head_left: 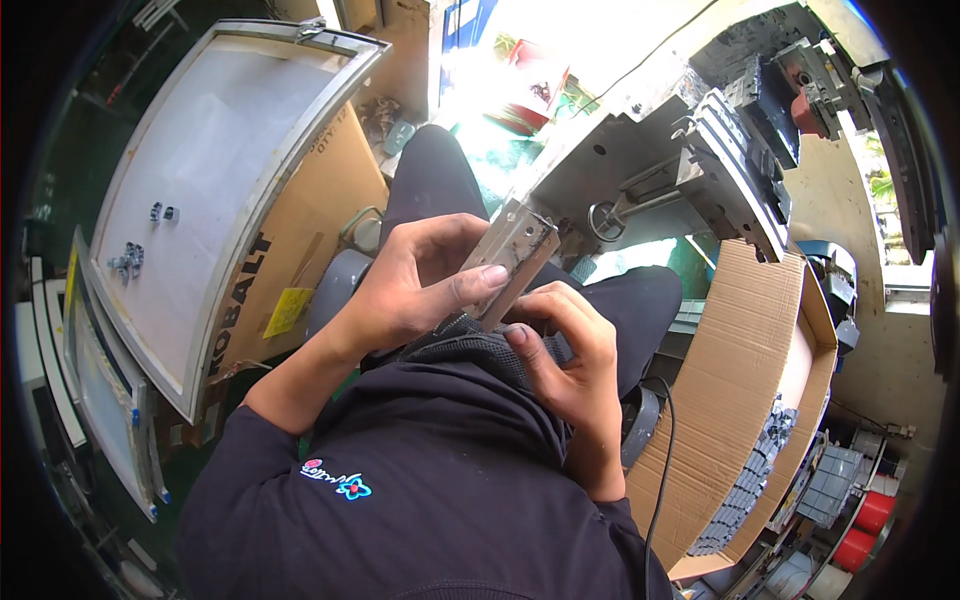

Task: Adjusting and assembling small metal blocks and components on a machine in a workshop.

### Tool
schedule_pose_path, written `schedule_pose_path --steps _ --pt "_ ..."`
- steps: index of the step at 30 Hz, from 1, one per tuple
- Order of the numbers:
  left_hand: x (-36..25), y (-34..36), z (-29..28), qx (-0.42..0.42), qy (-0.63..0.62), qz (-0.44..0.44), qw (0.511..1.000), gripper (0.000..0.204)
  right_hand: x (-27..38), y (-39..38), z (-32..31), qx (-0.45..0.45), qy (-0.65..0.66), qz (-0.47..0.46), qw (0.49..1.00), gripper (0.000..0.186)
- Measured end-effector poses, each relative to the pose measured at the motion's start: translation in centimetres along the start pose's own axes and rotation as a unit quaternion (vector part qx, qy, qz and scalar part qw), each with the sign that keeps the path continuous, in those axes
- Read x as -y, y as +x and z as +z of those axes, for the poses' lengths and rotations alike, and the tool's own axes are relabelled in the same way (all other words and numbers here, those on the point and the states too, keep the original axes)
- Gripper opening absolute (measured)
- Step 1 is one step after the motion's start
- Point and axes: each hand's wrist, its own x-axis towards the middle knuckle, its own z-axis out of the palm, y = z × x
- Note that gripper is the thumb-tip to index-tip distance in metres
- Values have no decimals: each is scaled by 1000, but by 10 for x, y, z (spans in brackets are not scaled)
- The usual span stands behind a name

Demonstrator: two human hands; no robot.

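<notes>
In my left hand (415, 285) is a rectangular metal block (508, 255), tilted, with small holes and dark smudges on its end. The left thumb presses on its face while the fingers wrap behind it. My right hand (570, 350) is just beside the block's lower end, thumb and forefinger curled close together. Whatever those fingertips may pinch is too small or hidden to make out. Both hands are above my lap, and dark smears mark the thumbs.
A framed white screen (215, 150) leans on a cardboard box (310, 240) at left, with small metal parts (127, 262) on it. At right, an open carton (740, 350) holds many small grey pieces (750, 480). A machine with a handwheel (605, 221) stands ahead; a black cable (668, 450) hangs nearby.
</notes>
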Motion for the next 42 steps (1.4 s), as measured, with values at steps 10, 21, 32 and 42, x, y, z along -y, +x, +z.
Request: schedule_pose_path --steps 10,21,32,42 --pt "-6 -2 -5 38 11 -93 995 34 -16 -11 -19 -135 41 62 988 6" --pt "-7 -1 -15 103 67 -112 986 37 -18 -13 -14 -66 135 110 983 11" --pt "-5 -1 -16 104 56 -120 986 39 -17 -12 -3 -101 229 146 957 6" --pt "-5 -2 -17 102 66 -117 986 38 -14 -13 -2 -128 216 152 956 7"
